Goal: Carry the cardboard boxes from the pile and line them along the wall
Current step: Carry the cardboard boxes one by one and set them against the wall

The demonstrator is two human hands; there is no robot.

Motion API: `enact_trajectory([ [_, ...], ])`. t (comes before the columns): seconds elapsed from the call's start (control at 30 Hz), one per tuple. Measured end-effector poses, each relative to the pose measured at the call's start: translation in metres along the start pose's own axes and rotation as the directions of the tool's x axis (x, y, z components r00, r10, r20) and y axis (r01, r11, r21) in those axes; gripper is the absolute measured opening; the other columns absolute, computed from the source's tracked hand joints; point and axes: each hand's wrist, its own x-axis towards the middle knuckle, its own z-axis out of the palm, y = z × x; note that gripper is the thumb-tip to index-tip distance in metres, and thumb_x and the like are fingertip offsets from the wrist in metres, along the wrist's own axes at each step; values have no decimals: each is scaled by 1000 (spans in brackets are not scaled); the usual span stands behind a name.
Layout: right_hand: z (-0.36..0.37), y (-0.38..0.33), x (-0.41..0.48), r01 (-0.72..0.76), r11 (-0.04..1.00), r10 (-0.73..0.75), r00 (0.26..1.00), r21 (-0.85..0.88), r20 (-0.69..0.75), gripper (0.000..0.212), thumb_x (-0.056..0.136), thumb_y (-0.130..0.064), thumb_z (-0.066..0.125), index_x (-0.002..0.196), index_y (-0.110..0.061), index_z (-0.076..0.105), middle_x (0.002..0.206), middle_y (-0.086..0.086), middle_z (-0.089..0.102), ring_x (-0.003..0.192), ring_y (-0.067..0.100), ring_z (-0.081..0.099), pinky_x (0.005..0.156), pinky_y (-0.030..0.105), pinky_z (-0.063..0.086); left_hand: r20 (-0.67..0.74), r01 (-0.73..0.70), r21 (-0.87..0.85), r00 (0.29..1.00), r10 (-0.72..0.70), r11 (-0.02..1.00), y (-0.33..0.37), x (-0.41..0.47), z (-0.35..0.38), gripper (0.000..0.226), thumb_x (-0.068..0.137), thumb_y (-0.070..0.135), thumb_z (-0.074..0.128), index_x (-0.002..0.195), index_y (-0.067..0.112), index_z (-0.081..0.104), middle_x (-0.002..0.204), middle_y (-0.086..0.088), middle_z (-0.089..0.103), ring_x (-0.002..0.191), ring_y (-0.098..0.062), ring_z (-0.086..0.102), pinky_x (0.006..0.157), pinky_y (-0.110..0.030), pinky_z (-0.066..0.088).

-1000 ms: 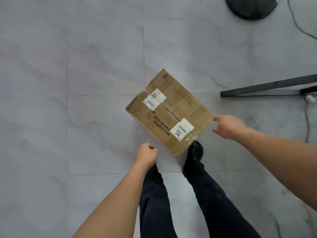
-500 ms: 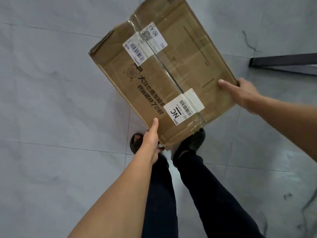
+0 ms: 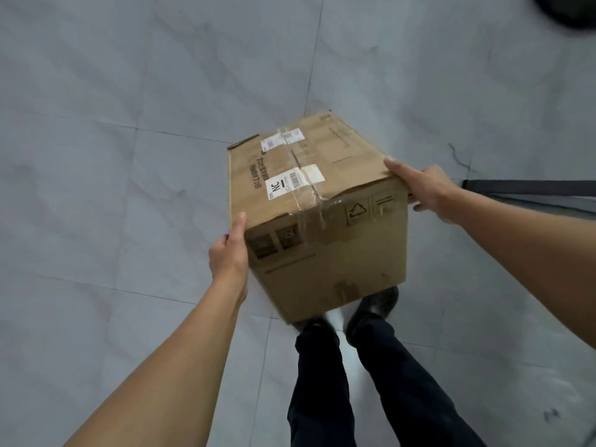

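While gripped at opposite sides, cardboard box tilted, left hand clasping, right hand clasping.

Single head-worn wide-angle view, looks steeply down from standing height at the tiled floor. Close to the person's own forearms and legs. No second view.

Matt brown cardboard box, glossy clear tape, paper labels; floor perhaps polished stone.
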Motion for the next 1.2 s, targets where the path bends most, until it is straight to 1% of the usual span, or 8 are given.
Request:
enact_trajectory([
  [0.13, 16, -25, -18, 76, 992, -95, 974, 101, 204, 44, 80, -50, 75, 114, -25, 64, 110, -5, 69, 101, 12, 67, 80, 28, 54, 54, -71, -2, 996, 71, 998, 16, 15, -11, 54, 71, 54, 75, 112, 20, 64, 112, 1, 67, 105, -20, 62, 96, -42, 52],
  [0.27, 57, -10, -1, 203, 979, -203, 959, 19, 198, 78, 75, -11, 84, 141, -32, 47, 116, -4, 66, 100, 11, 66, 86, 31, 57, 59, -68, 154, 996, 60, 986, -14, 45, -20, 58, 81, 23, 78, 132, 19, 51, 124, 1, 60, 111, -22, 58, 98, -38, 49],
  [0.4, 98, 8, 9, 58, 997, -52, 993, -58, 107, 72, 77, -40, 82, 136, -21, 47, 118, -3, 63, 103, 20, 63, 87, 36, 53, 163, 177, 139, 966, -198, 974, -59, 51, -27, 57, 87, 41, 70, 131, 13, 49, 127, -1, 59, 111, -25, 58, 100, -44, 48],
  [0.57, 129, 32, 14, -70, 997, 68, 993, 18, 92, 84, 68, -66, 77, 132, -17, 53, 113, 1, 67, 89, 18, 67, 65, 30, 53, 159, 441, 21, 885, -438, 897, -108, 49, -29, 91, 74, 79, 56, 138, 13, 46, 130, -4, 59, 111, -27, 58, 92, -41, 50],
  [0.67, 126, 36, 11, -100, 994, 94, 990, 54, 100, 92, 58, -74, 77, 128, -16, 59, 109, 2, 70, 90, 23, 69, 73, 36, 56, 159, 410, -14, 902, -402, 912, -112, 51, -32, 82, 77, 76, 55, 132, 15, 50, 126, -3, 60, 105, -25, 58, 84, -37, 49],
  [0.8, 126, 16, -3, -82, 996, 78, 991, 25, 111, 76, 71, -70, 71, 119, -12, 58, 101, 4, 66, 82, 19, 64, 70, 34, 50, 74, 291, 18, 954, -292, 957, -105, 46, -51, 88, 70, 82, 56, 130, 18, 53, 126, 0, 60, 114, -27, 58, 100, -45, 48],
  [0.97, 116, -30, -50, 4, 988, 18, 990, -154, 142, 69, 77, -67, 67, 116, -10, 62, 106, 10, 67, 95, 31, 66, 91, 45, 55, 4, 225, 34, 974, -225, 974, -83, 5, -95, 82, 75, 79, 54, 128, 15, 53, 122, -3, 59, 114, -29, 56, 103, -47, 46],
  [1.2, 88, -93, -184, 140, 925, -47, 964, -352, 261, 71, 75, -71, 66, 114, -11, 62, 100, 9, 70, 88, 29, 70, 87, 44, 58, -34, 266, -122, 962, -272, 956, -61, -122, -179, 72, 84, 70, 54, 126, 12, 51, 117, -8, 59, 105, -29, 58, 92, -44, 51],
])
